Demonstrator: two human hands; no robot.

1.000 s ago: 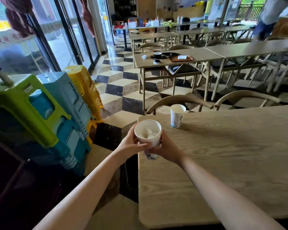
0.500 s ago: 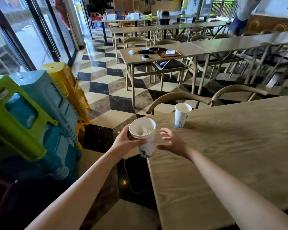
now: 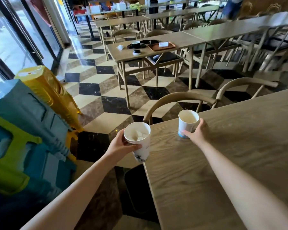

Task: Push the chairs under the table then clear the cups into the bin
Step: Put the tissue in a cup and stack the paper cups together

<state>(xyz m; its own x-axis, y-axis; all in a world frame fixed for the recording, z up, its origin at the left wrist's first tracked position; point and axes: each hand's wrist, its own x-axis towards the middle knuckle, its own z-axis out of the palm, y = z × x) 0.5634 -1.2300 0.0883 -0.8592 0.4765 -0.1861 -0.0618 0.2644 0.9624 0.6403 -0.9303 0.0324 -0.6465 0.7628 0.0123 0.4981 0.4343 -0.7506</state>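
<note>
My left hand [image 3: 120, 146] grips a tall white paper cup [image 3: 140, 154] with crumpled tissue inside, held just off the left end of the wooden table [image 3: 231, 163]. My right hand [image 3: 197, 132] wraps around a second, empty paper cup [image 3: 187, 121] that stands near the table's far left corner; thumb and fingers touch its sides. A dark bin [image 3: 134, 188] sits on the floor below the held cup, beside the table end. Two curved-back wooden chairs [image 3: 178, 97] [image 3: 244, 82] are tucked in at the table's far side.
Stacked plastic stools, blue-green [image 3: 27, 130] and yellow [image 3: 47, 87], crowd the left. Across a checkered floor, another table [image 3: 123, 54] carries a tray and dark cups. Glass doors [image 3: 15, 39] run along the left. A person [image 3: 231, 5] stands far back.
My right hand let go of the tissue cup, moved forward to the second cup and closed around it. My left hand kept the tissue cup by the table end.
</note>
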